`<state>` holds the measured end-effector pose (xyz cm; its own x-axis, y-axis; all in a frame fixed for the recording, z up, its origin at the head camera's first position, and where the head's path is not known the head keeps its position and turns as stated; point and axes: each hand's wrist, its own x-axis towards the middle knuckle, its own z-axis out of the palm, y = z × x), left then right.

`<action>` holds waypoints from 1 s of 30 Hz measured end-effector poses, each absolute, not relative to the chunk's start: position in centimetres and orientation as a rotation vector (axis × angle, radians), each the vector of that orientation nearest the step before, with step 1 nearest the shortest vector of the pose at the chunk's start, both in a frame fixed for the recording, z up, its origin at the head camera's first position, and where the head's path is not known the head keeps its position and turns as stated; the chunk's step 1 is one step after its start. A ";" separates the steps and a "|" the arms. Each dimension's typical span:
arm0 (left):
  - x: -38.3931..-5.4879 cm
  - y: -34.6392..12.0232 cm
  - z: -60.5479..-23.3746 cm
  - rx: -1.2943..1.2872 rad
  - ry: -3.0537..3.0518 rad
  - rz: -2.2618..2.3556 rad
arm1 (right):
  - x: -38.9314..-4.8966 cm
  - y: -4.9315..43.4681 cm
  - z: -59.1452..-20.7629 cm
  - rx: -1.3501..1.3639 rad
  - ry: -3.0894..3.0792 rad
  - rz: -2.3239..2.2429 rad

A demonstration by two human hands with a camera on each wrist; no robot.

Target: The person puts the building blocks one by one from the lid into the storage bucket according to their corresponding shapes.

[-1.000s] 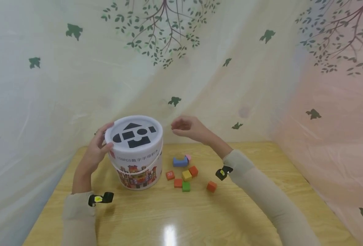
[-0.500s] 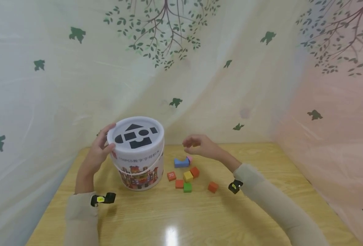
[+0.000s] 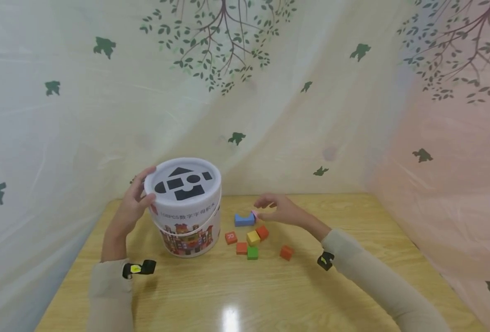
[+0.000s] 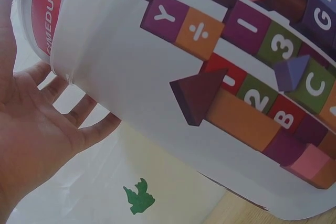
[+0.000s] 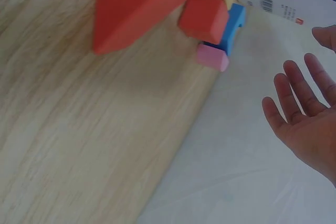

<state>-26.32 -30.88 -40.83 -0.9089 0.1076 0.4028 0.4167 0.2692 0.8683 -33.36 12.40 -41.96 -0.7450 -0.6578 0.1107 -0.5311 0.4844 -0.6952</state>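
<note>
A white lidded bucket (image 3: 184, 207) of toy blocks stands upright at the left of the table, with shaped holes in its lid. My left hand (image 3: 130, 207) holds it at the upper left side, thumb in front and fingers behind; in the left wrist view the fingers reach round the wall below the lid. My right hand (image 3: 284, 210) hovers at the small pink block (image 5: 212, 57), fingers apart and loosely bent, with nothing visibly held. Against the pink block lies a blue arched block (image 3: 245, 220). The head view partly hides the pink block behind the fingertips.
In front of the blue block lie a yellow block (image 3: 253, 238), a red block (image 3: 262, 232), a green block (image 3: 252, 252), an orange-red block (image 3: 242, 248) and a block lettered R (image 3: 230, 237). A red triangular block (image 3: 286, 252) lies apart, rightward. A printed curtain (image 3: 311, 115) hangs behind.
My right hand has come down and to the right, from beside the bucket's lid to the pink block. The left hand has stayed on the bucket. The blocks lie as before.
</note>
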 end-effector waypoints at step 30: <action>-26.3 -30.8 -40.7 -0.477 -2.290 -1.697 | -33.5 14.6 -47.2 -1.080 2.539 -0.880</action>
<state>-26.34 -30.83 -40.69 -0.9148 0.1112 0.3882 0.4038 0.2676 0.8748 -33.46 14.57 -47.18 -0.6962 -0.7178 0.0105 -0.5703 0.5442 -0.6153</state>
